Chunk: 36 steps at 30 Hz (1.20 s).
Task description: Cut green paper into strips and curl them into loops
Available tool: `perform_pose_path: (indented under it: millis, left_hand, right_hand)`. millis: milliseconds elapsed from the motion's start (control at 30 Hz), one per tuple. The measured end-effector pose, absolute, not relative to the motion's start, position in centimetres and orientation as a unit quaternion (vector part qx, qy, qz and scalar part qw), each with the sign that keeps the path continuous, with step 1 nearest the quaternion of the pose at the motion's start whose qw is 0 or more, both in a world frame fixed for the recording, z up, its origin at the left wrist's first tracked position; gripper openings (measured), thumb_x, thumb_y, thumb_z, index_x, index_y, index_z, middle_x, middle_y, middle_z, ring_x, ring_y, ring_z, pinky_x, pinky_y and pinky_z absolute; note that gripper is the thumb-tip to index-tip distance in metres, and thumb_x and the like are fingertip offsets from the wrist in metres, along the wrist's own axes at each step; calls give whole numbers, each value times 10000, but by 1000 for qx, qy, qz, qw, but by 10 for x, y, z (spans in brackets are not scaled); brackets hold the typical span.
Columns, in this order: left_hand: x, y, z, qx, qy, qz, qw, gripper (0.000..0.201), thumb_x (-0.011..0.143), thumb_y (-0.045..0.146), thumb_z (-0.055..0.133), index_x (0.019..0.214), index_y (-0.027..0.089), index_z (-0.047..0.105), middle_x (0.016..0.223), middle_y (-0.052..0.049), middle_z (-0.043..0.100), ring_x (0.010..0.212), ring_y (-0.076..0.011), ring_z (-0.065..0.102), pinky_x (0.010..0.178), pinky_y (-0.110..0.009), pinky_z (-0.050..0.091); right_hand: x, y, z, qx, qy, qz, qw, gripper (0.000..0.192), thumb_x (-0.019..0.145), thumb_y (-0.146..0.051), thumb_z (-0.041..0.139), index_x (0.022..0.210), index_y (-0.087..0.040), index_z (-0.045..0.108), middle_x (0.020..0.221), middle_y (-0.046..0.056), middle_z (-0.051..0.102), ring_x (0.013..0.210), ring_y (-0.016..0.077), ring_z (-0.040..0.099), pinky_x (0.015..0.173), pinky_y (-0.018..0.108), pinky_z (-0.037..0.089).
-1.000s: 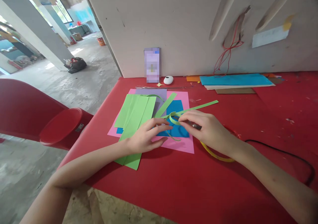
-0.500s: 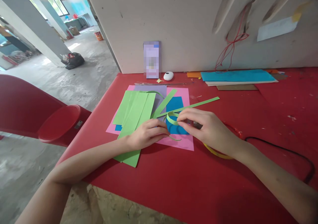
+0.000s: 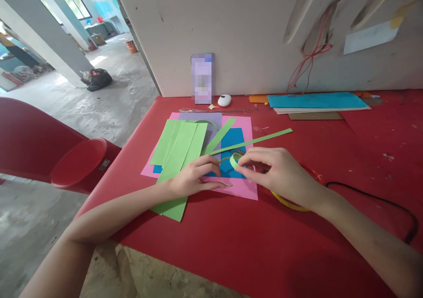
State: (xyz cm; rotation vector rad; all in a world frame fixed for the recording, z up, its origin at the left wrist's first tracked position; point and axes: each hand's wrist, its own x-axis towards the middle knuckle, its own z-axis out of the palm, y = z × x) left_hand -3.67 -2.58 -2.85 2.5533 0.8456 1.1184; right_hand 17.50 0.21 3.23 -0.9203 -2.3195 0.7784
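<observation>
Thumb and fingers of my right hand (image 3: 271, 168) pinch a green paper strip (image 3: 234, 160) curled into a small loop. To its left, my left hand (image 3: 200, 174) has thumb and fingertips apart, with a thin strip end beside the thumb. Whether that end belongs to the loop I cannot tell. Beneath my left hand and wrist lie wide green paper pieces (image 3: 180, 146). These overlap a pink sheet (image 3: 243, 190), a blue sheet (image 3: 236, 135) and a purple sheet (image 3: 213, 122). Another long green strip (image 3: 267, 137) stretches out to the right behind my right hand.
A phone (image 3: 202, 79) leans on the wall beside a white oval object (image 3: 224, 100). Thin metal sticks (image 3: 205, 111) lie before them. Blue foam-like sheets (image 3: 317, 100) are at the back right. A yellow ring (image 3: 287, 202) and black cable (image 3: 380, 196) lie right.
The loop in my right hand has become smaller and shifted slightly right. My left thumb and fingers have spread apart.
</observation>
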Motion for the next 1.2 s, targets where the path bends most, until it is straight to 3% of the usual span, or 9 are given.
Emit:
perform_pose_path:
  millis: [200,467,633,700,833,933,1033,1200]
  left_hand:
    - [-35,-25,-30,871,291,378,117,62,829,210,588,827,149,596,864,-61,561,789,-127,583,692,-254,526]
    - [-34,-26,-29,881,246,363,178,94,859,117,512,909,127,590,860,-89,608,802,-127,601,701,-228,530]
    - [-35,-26,-29,883,242,366,170,89,858,179,537,891,151,614,856,-67,565,768,-120,583,678,-242,537]
    - [-35,-26,-29,881,248,366,170,80,853,196,548,864,157,618,888,-71,543,823,-133,587,691,-254,547]
    - [-33,-25,-31,871,254,380,181,43,819,186,595,848,163,618,1070,-100,477,987,-175,570,784,-321,563]
    - [-33,-25,-32,860,259,383,214,31,811,157,602,832,140,616,1215,-132,407,943,-148,593,837,-347,558]
    - [-33,-24,-31,863,261,372,222,41,814,153,595,818,129,627,1255,-159,424,991,-170,595,864,-359,549]
    - [-33,-26,-31,868,261,362,219,76,828,167,573,830,128,638,1193,-177,545,1084,-224,584,853,-367,553]
  right_hand:
    - [173,-5,34,-366,-832,327,260,121,774,-210,570,653,-201,567,542,-31,511,487,92,393,442,216,338]
    - [169,-9,38,-375,-813,367,252,180,744,-192,560,584,-205,478,551,-22,500,501,92,429,440,208,369]
    - [170,-10,35,-391,-787,402,258,89,718,-197,584,745,-219,502,589,-50,528,466,77,458,431,195,395]
    - [170,-10,35,-386,-799,385,252,89,737,-187,568,820,-220,574,610,-38,582,495,91,506,455,202,423]
    - [171,-9,39,-362,-841,327,236,212,805,-151,487,781,-209,689,780,11,710,662,132,628,560,231,488]
    - [173,-7,40,-345,-860,300,225,289,802,-83,454,851,-204,712,864,17,722,730,142,652,592,238,503]
    - [175,-6,39,-330,-877,268,224,283,790,-76,483,888,-205,715,885,22,721,776,156,654,650,254,512]
    - [178,-6,36,-312,-901,206,221,189,797,-169,544,808,-221,725,709,13,639,598,123,570,510,240,434]
